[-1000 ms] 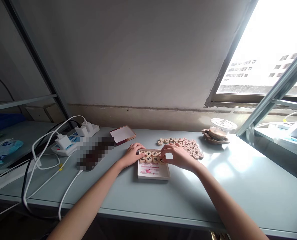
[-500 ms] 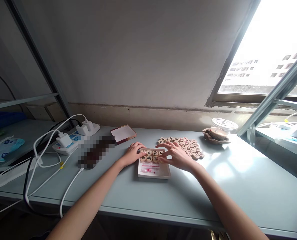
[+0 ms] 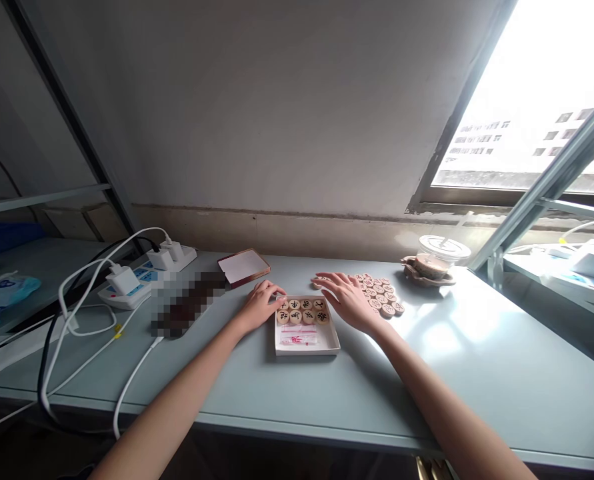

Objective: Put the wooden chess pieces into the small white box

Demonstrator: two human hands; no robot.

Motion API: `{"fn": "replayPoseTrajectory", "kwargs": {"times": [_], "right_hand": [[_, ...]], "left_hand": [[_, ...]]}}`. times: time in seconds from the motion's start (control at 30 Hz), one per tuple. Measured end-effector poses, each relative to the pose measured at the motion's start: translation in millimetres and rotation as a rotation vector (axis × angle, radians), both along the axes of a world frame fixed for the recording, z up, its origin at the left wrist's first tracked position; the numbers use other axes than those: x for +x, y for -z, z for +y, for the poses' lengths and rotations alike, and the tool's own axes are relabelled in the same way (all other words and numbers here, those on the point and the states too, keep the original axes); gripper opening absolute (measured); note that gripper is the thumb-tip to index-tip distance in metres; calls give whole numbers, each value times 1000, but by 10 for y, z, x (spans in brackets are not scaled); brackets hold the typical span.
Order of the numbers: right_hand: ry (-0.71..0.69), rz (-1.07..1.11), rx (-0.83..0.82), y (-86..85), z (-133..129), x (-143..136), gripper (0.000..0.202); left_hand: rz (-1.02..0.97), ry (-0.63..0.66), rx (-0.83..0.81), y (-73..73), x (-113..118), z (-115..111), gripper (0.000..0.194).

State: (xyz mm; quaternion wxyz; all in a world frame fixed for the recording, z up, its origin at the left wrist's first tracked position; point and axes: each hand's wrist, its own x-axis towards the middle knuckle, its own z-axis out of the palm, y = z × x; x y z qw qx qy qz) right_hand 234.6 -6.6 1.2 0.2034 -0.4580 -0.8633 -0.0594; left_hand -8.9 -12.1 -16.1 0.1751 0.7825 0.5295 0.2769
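While beside the box [image 3: 307, 343], right hand [image 3: 349, 301] over loose pieces [image 3: 383, 300].

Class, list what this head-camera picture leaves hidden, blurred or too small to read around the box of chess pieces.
- Pixelated patch, head view: the thing under it is blurred out.
- Loose pieces: part of the group is behind the right hand.
- Marks on the pieces in the box: too small to read.
- Left hand: whether it touches the box is unclear.
- Forearms: cut off by the bottom edge.

Both forearms extended forward; left hand [image 3: 257, 306] loosely curled, knuckles up; right hand [image 3: 347, 300] flat, fingers spread, palm down.
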Motion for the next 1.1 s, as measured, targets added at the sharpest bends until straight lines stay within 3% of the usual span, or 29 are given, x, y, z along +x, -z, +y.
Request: {"fn": "replayPoseTrajectory", "kwargs": {"times": [0.07, 0.2, 0.43, 0.57, 0.67, 0.8, 1.0, 1.1], "right_hand": [[41, -35, 12, 85, 114, 35, 39], [-13, -107, 40, 167, 191, 95, 35], [-1, -47, 11, -45, 25, 134, 18], [33, 143, -42, -174, -57, 139, 18], [-132, 315, -160, -240, -195, -15, 18], [-422, 309, -332, -211, -423, -371, 11], [-397, 204, -311, -53, -511, -556, 11], [-373, 104, -206, -30, -482, -551, 8]], "left_hand": [[15, -15, -7, 0, -9, 12, 23], [-16, -5, -89, -3, -14, 27, 25], [-93, 10, -95, 21, -28, 68, 26], [-121, -6, -85, 30, -34, 76, 25], [-136, -17, -77, 24, -22, 65, 24], [-120, -28, -46, 23, -9, 60, 24], [-97, -23, -28, 35, -9, 66, 24], [-99, -21, -27, 47, -9, 73, 24]]}}
